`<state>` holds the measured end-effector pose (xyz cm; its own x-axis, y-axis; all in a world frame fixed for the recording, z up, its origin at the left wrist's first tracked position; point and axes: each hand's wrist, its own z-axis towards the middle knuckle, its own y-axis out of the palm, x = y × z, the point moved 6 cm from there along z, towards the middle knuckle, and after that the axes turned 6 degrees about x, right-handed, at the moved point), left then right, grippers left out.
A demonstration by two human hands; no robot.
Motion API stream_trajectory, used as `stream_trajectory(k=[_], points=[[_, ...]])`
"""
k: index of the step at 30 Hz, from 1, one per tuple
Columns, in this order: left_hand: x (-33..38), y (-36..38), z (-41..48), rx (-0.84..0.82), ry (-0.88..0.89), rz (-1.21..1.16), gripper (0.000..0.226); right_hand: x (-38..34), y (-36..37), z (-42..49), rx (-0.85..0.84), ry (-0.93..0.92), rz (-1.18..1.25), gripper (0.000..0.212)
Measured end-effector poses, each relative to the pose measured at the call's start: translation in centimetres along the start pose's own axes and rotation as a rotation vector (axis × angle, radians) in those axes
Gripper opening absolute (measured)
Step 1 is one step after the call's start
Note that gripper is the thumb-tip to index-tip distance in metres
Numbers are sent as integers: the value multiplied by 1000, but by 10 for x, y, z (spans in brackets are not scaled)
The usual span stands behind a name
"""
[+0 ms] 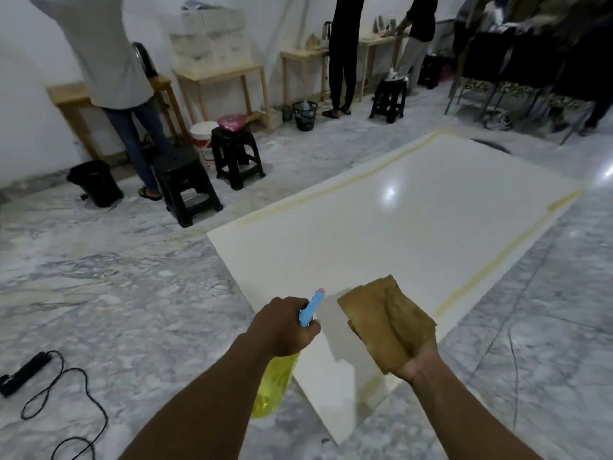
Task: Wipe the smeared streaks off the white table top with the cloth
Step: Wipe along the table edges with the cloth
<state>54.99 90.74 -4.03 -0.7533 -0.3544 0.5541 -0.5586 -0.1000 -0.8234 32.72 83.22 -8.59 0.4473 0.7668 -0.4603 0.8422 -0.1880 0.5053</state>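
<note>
The white table top [398, 227] lies flat, with yellowish streaks [335, 186] along its long edges. Over its near corner the left hand [285, 325] grips a yellow spray bottle [273, 383]. Beside it, over the near end, the right hand [416, 363] holds a folded tan cloth [388, 320]. Black stools [237, 154] stand beyond its left edge.

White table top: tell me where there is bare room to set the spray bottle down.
The middle of the white table top is bare, between the yellowish streaks along its left edge and its right edge. The near end is crowded: the left hand holds the spray bottle and the right hand the cloth there.
</note>
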Motion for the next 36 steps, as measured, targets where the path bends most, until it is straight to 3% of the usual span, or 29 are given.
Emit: stream_trajectory(k=[7, 16, 20, 27, 31, 36], points=[[36, -29, 62, 46, 14, -33, 29, -58, 77, 27, -186, 28, -68, 44], [59, -42, 114, 136, -84, 46, 23, -106, 118, 83, -249, 172, -302, 52], [75, -43, 126, 219, -176, 37, 18, -124, 145, 111, -325, 219, -432, 42], [100, -24, 117, 320, -372, -17, 18, -138, 184, 119, -538, 343, -655, 36], [111, -27, 105, 375, -410, -80, 22, -121, 192, 117, -598, 473, -706, 57], [122, -31, 72, 457, -518, -50, 28, -108, 190, 94, -720, 560, -785, 59]])
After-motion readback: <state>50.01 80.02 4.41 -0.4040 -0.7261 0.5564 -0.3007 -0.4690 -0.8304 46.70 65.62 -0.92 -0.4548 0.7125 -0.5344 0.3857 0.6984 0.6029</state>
